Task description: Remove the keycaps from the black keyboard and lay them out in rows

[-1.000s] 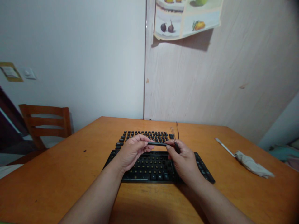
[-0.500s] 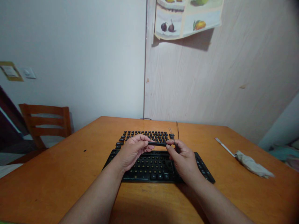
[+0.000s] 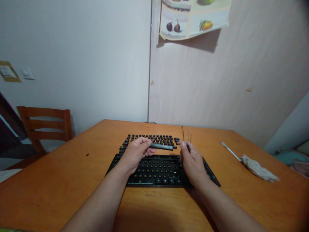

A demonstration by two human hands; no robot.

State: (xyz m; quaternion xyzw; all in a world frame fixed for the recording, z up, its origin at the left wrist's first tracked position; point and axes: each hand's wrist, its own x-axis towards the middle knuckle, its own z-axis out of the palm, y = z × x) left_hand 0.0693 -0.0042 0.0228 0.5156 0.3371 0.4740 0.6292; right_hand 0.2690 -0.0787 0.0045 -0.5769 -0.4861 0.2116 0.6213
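Long, black, plastic bar point(image 3: 162, 147), end-pinched by left hand point(image 3: 137, 154), may be dropped through slippage; black-handled wire tool point(image 3: 188, 147) clasped in right hand point(image 3: 194, 162).

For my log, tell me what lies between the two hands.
In the head view, a dark bar, held near one end by the left hand; the other stops short of the right hand.

A long, narrow black plastic keycap point(image 3: 162, 147) is held nearly level above a black rectangular keyboard point(image 3: 154, 175) lying flat, its main section mostly bare. Behind, loose small black keycaps point(image 3: 158, 138) lie in rows. A dark-handled wire tool point(image 3: 188, 146) points upward.
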